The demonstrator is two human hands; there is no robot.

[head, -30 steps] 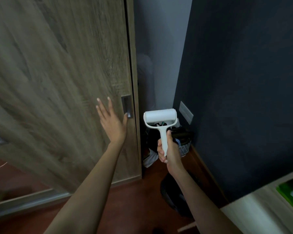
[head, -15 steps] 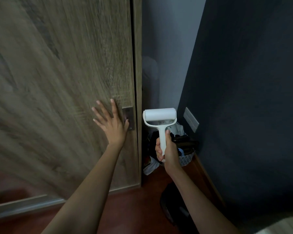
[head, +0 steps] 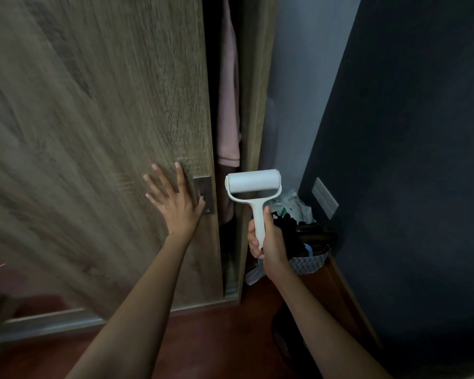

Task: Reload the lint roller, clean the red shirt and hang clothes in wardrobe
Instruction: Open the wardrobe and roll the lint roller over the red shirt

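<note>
Head view: the left hand [head: 175, 203] lies flat with fingers spread on the wardrobe door [head: 93, 132], its thumb at the recessed handle [head: 204, 192]. The right hand [head: 268, 242] grips the lint roller [head: 253, 181] by its handle, roll uppermost, before the narrow door gap where a pink garment [head: 228, 110] hangs. A basket [head: 309, 262] of clothes sits on the floor [head: 216, 337] just behind the roller.

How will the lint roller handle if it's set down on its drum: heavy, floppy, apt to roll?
Probably light: the right hand holds the lint roller upright by its slim handle alone. Likely stiff: the white plastic yoke and handle show no bend. Its cylindrical drum would probably roll on a flat surface unless laid handle-down.
</note>
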